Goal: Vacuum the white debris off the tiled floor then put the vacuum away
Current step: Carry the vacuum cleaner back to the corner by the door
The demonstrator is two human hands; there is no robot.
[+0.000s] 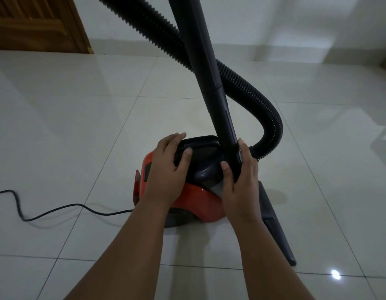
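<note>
Red canister vacuum (194, 202) stands on the tiled floor (79, 126), power cord (57, 210) trailing left. Left hand (168, 169) curls round its black carry handle (200, 141); right hand (241, 187) grips the wand (209, 83) at its lower end. The hose (263, 100) loops right; a crevice nozzle (276, 226) lies alongside.

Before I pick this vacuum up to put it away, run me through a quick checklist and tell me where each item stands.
1. Left hand on the black handle: ok, fingers curl over its left end.
2. Right hand holding the wand: ok, gripped at its lower end.
3. Power cord gathered: not ok, it trails loose across the tiles to the left.
4. Crevice nozzle stowed: not ok, it lies on the floor right of the vacuum body.
5. Unplugged: cannot tell, the plug is out of view.
6. White debris gone: ok here, none shows.
</note>
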